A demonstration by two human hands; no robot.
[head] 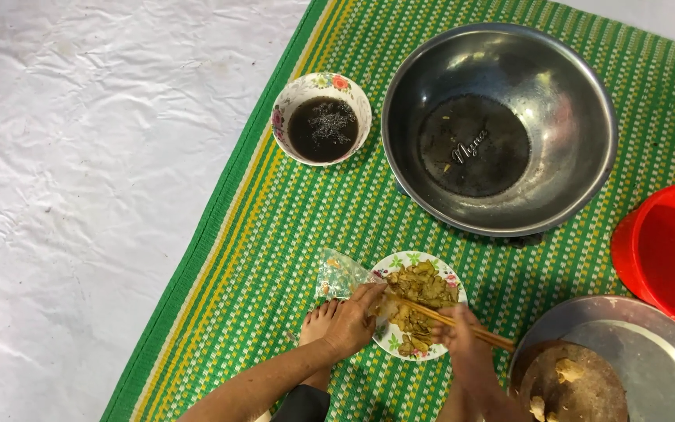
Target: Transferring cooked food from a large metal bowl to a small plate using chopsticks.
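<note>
Both hands work over a small flowered plate [447,275] that sits on the green woven mat [291,234] close to the person's body. Left hand [351,319] is curled over the plate's near-left rim, fingers bent and pressing on the edge, with the thumb side toward the food; it grips the plate edge rather than anything loose. Right hand [462,334] is closed around a pair of wooden chopsticks [447,319], which run at a slant from the fist up and left across the plate, their tips reaching in among the food beside the left hand's fingers. The plate carries a heap of brownish-yellow cooked pieces [419,285], covering most of its middle. Just under the left wrist a bare foot [318,322] rests on the mat, and touching the plate's upper-left edge lies a crumpled clear plastic bag [336,273]. To the right of the right forearm, at the lower corner, stands a metal tray [650,352] holding a round brown wooden board [580,391] with a few pale chunks on it. Above that, at the right edge, is a red plastic bucket [666,250], partly cut off. Farther up the mat sits a large steel bowl [501,125] with a thin film of dark liquid in its bottom, and to its left, well apart from the plate, a small flowered bowl [322,117] filled with dark sauce. Beyond the mat's left border spreads a white plastic sheet [80,195], wrinkled.
</note>
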